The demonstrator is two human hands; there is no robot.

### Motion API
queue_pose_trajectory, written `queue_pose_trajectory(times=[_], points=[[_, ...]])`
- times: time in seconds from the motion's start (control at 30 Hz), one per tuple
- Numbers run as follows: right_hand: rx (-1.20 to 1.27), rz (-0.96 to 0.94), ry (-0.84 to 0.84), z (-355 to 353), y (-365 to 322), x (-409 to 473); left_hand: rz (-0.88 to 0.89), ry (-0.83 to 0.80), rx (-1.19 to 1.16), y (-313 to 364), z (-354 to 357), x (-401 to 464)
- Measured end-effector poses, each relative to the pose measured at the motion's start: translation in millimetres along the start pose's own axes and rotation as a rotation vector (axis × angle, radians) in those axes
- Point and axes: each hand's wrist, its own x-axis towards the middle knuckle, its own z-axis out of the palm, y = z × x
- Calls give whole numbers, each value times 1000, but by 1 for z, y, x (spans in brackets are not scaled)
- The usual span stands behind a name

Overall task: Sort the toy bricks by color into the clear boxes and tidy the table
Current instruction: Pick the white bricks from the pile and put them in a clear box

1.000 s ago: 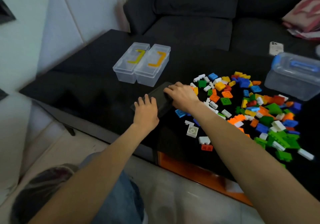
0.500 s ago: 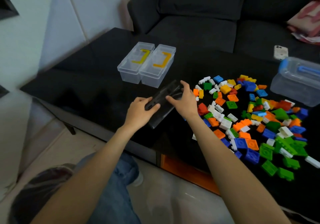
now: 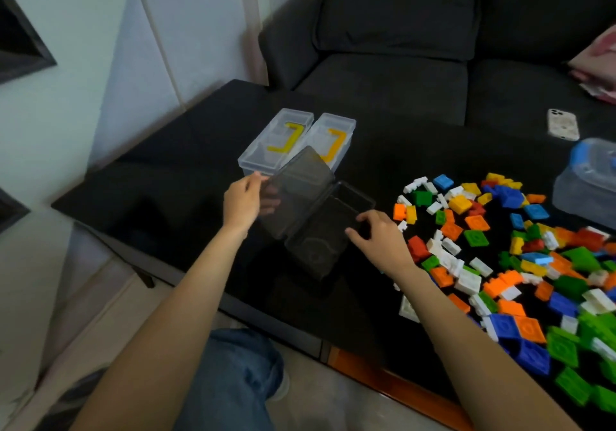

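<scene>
A clear box (image 3: 328, 230) stands open on the black table (image 3: 166, 190) in front of me. My left hand (image 3: 241, 204) pinches the edge of its raised lid (image 3: 300, 184), tilted up to the left. My right hand (image 3: 380, 240) grips the box's right rim. A wide pile of toy bricks (image 3: 506, 257) in white, orange, green, blue, yellow and red lies to the right of the box. Two more clear boxes (image 3: 296, 145) with yellow clasps stand shut side by side just behind the lid.
A larger clear tub with a blue handle (image 3: 590, 184) stands at the right edge. A phone (image 3: 562, 124) lies at the far side of the table. A dark sofa (image 3: 416, 47) runs behind the table. My knee (image 3: 233, 370) is below the near edge.
The box was lifted off the table between both hands and turned. Now its base rests on the table and the lid has swung open to the left.
</scene>
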Motion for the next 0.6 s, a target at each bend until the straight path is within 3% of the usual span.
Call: queue_pose_trajectory(times=[0.07, 0.13, 0.27, 0.37, 0.47, 0.6], points=[[-36, 27, -3, 1, 3, -4, -83, 10, 46, -12, -1, 7], [-64, 40, 6, 2, 6, -9, -64, 14, 282, -21, -2, 7], [-111, 26, 51, -3, 5, -17, 156, 134, 538, -17, -1, -12], [-134, 73, -15, -12, 2, -21, 355, 188, 649, -8, 0, -31], [-37, 63, -103, -26, 2, -36, 603, 124, 702, 0, 6, -63], [-21, 8, -46, -57, 12, -81, 865, -155, 659, 8, 40, -118]])
